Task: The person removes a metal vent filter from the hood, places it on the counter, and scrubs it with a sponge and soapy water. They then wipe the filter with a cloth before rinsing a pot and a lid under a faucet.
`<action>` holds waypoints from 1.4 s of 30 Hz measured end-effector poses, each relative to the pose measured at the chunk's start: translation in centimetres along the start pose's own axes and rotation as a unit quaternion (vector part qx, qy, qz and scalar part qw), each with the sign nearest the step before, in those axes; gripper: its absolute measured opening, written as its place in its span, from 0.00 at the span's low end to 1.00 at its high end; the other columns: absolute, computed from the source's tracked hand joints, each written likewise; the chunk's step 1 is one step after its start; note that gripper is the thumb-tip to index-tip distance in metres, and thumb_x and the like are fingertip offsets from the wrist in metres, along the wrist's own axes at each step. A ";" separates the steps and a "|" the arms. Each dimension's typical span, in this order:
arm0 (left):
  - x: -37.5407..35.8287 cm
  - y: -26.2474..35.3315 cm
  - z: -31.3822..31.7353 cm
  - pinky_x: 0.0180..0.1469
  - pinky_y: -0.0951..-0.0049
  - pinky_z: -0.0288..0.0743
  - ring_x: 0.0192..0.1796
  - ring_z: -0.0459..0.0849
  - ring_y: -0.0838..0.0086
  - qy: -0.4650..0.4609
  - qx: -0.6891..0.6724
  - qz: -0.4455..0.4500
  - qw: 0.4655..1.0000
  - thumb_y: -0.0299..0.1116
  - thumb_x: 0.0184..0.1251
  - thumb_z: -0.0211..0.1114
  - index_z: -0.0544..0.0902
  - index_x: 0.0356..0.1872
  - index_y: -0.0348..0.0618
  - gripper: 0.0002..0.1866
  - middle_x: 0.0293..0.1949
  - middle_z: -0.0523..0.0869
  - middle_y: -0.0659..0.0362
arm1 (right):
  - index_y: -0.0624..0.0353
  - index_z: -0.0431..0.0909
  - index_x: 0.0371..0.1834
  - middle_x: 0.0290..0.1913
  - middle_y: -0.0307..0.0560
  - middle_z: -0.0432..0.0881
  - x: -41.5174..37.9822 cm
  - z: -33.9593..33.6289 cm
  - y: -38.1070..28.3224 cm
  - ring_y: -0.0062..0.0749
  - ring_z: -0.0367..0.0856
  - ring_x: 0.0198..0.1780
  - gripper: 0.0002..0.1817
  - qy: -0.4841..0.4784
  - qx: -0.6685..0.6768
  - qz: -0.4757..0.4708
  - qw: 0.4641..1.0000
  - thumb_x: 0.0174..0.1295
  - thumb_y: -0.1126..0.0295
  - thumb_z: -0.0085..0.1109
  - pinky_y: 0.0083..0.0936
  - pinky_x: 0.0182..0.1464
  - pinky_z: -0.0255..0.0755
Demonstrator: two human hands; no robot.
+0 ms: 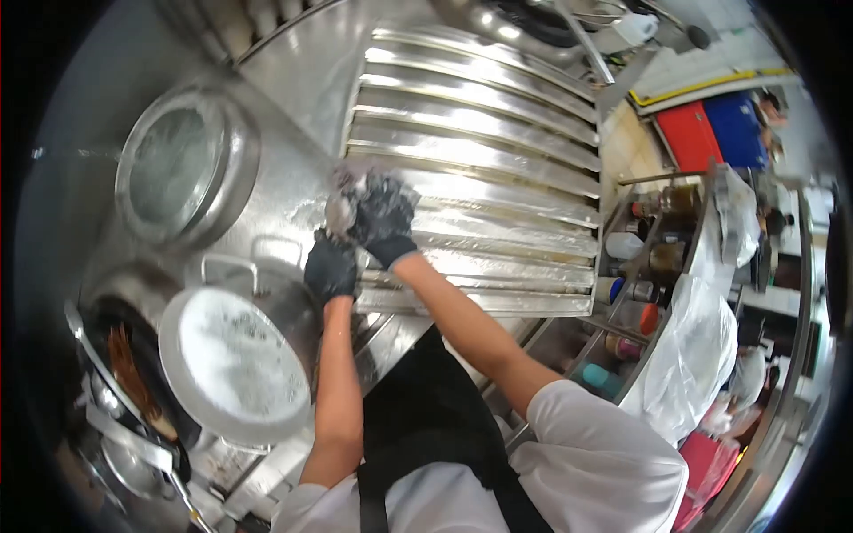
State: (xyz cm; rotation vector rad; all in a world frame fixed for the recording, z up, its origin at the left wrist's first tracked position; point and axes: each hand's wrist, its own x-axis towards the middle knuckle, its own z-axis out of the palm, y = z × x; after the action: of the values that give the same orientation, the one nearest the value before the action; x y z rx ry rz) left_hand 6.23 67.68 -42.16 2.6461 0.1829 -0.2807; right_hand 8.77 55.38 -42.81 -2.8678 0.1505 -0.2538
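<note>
A large ribbed metal panel (pixel 480 191), like a range-hood baffle filter, lies on the steel counter in front of me. Both my hands wear black gloves and meet at its left side. My right hand (pixel 387 211), wet with suds, is curled over the slats near that edge. My left hand (pixel 332 266) is closed just below it, by the panel's lower left corner. Between and above the hands shows a blurred, pale soapy lump (pixel 339 215), with something dark purplish beyond it. Its kind, and which hand grips it, are not clear.
Left stand a round pot of cloudy water (pixel 173 164) and a big two-handled pot of white suds (pixel 240 360). A wok with a bristle brush (pixel 133 373) and pans sit lower left. Shelves of bottles and jars (pixel 653 266) line my right. A metal bowl (pixel 515 27) is at the top.
</note>
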 end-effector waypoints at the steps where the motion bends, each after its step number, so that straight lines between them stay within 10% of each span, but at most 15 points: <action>1: 0.4 1.0 -0.6 0.49 0.46 0.76 0.47 0.84 0.44 -0.031 -0.003 -0.052 0.998 0.50 0.68 0.53 0.78 0.54 0.45 0.23 0.43 0.86 0.41 | 0.50 0.73 0.64 0.68 0.57 0.68 -0.1 0.4 1.5 0.55 0.66 0.67 0.32 -0.019 0.041 0.007 0.999 0.56 0.49 0.62 0.53 0.66 0.61; 5: 0.3 2.4 -1.4 0.50 0.45 0.74 0.50 0.82 0.41 -0.046 -0.033 -0.096 0.994 0.58 0.74 0.45 0.82 0.53 0.45 0.29 0.45 0.85 0.38 | 0.56 0.67 0.69 0.68 0.61 0.67 -5.7 -4.5 9.4 0.55 0.67 0.67 0.47 -0.046 -0.081 -0.009 0.996 0.48 0.43 0.71 0.51 0.68 0.62; 7: 0.2 2.5 -1.6 0.51 0.45 0.74 0.50 0.82 0.41 -0.050 -0.030 -0.103 0.993 0.61 0.73 0.44 0.82 0.53 0.45 0.31 0.45 0.85 0.39 | 0.60 0.55 0.75 0.68 0.65 0.66 -9.7 -5.5 17.8 0.57 0.68 0.67 0.64 -0.059 0.078 0.171 0.980 0.35 0.42 0.79 0.49 0.63 0.69; 12: 0.2 4.0 -2.5 0.52 0.46 0.74 0.50 0.83 0.42 -0.065 0.002 -0.130 0.989 0.59 0.74 0.46 0.81 0.54 0.47 0.28 0.44 0.85 0.38 | 0.45 0.77 0.58 0.66 0.55 0.70 -20.3 -16.5 38.3 0.55 0.65 0.69 0.28 -0.080 -0.194 0.151 0.966 0.52 0.55 0.67 0.44 0.71 0.60; 17: 0.6 3.4 -0.3 0.52 0.45 0.75 0.50 0.83 0.42 -0.020 0.033 -0.114 0.993 0.60 0.74 0.44 0.82 0.54 0.50 0.28 0.45 0.86 0.40 | 0.41 0.73 0.64 0.65 0.56 0.70 -21.4 -15.3 38.3 0.57 0.61 0.71 0.38 -0.122 -0.211 0.173 0.954 0.47 0.44 0.68 0.48 0.75 0.49; 20: 0.1 4.0 0.1 0.52 0.45 0.74 0.51 0.82 0.41 -0.013 0.060 -0.111 0.992 0.59 0.75 0.41 0.82 0.53 0.49 0.29 0.47 0.85 0.42 | 0.46 0.77 0.58 0.51 0.53 0.79 -18.1 -8.6 30.9 0.47 0.81 0.44 0.27 0.089 -0.134 -0.058 0.985 0.56 0.50 0.64 0.44 0.38 0.74; 23: 0.0 3.5 0.9 0.53 0.45 0.73 0.51 0.81 0.41 0.020 0.058 -0.088 0.994 0.57 0.76 0.41 0.82 0.52 0.47 0.28 0.48 0.85 0.42 | 0.54 0.77 0.56 0.54 0.52 0.79 -11.0 -0.7 19.0 0.47 0.80 0.53 0.24 0.102 0.298 0.045 0.948 0.58 0.56 0.65 0.41 0.48 0.76; 28: 1.1 0.5 3.0 0.51 0.50 0.74 0.52 0.81 0.43 0.073 0.044 0.022 0.996 0.57 0.75 0.44 0.84 0.50 0.49 0.27 0.47 0.86 0.44 | 0.59 0.76 0.59 0.59 0.57 0.75 -3.8 -2.2 7.6 0.49 0.74 0.59 0.27 -0.055 0.225 -0.061 0.971 0.62 0.52 0.52 0.47 0.57 0.69; 32: 1.4 0.1 3.0 0.56 0.50 0.71 0.54 0.80 0.44 0.061 0.102 0.019 0.993 0.59 0.75 0.39 0.86 0.48 0.48 0.31 0.49 0.85 0.44 | 0.62 0.74 0.59 0.55 0.59 0.78 -10.2 -1.4 14.1 0.49 0.75 0.60 0.27 0.017 0.139 -0.084 0.987 0.66 0.52 0.50 0.47 0.60 0.68; 38: 0.8 1.1 2.2 0.55 0.50 0.72 0.55 0.79 0.42 0.048 0.075 -0.020 0.996 0.59 0.74 0.40 0.84 0.51 0.46 0.31 0.50 0.84 0.43 | 0.42 0.77 0.59 0.57 0.60 0.75 -22.9 -16.2 39.9 0.57 0.77 0.54 0.22 -0.158 -0.051 -0.011 0.986 0.60 0.55 0.59 0.48 0.47 0.76; 42: -0.2 1.4 2.9 0.55 0.48 0.72 0.54 0.80 0.42 0.060 0.070 -0.003 0.996 0.59 0.75 0.40 0.82 0.54 0.50 0.29 0.49 0.84 0.43 | 0.35 0.77 0.61 0.62 0.61 0.71 -24.6 -19.6 43.2 0.60 0.73 0.60 0.28 -0.229 -0.226 -0.066 0.945 0.53 0.55 0.64 0.50 0.52 0.75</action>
State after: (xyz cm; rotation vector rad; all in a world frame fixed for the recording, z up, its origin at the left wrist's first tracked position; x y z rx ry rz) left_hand 5.79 65.09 -43.96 2.8041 0.2164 -0.1418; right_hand -22.41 12.15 -39.43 -3.2934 -0.0881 0.4919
